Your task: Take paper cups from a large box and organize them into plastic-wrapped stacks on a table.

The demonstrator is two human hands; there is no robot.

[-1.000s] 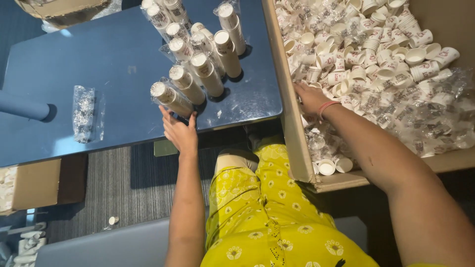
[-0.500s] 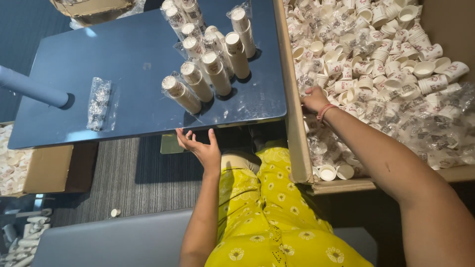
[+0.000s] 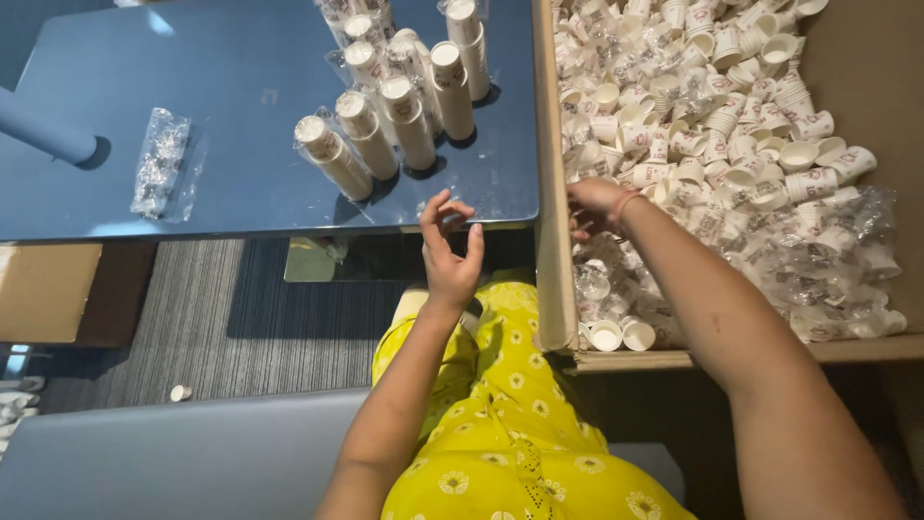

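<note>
Several wrapped cup stacks stand done at upper centre, box at right mostly full of loose paper cups; left hand half-curled empty, right hand fingers in cups, grip unclear.

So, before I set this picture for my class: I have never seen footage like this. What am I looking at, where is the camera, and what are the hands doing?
There is no machine here. The picture comes from a camera worn on a person's head, looking down at their own two bare hands and their lap in yellow flowered cloth.

In front lies a blue table. On it stand wrapped stacks of paper cups, and to the left lies a crumpled clear wrapper.

To the right is a big cardboard box full of loose paper cups and clear wrappers.

The left hand is open at the table's near edge, with nothing in its grip. The right hand reaches into the box among the cups; whether it grips anything is hard to tell.
</note>
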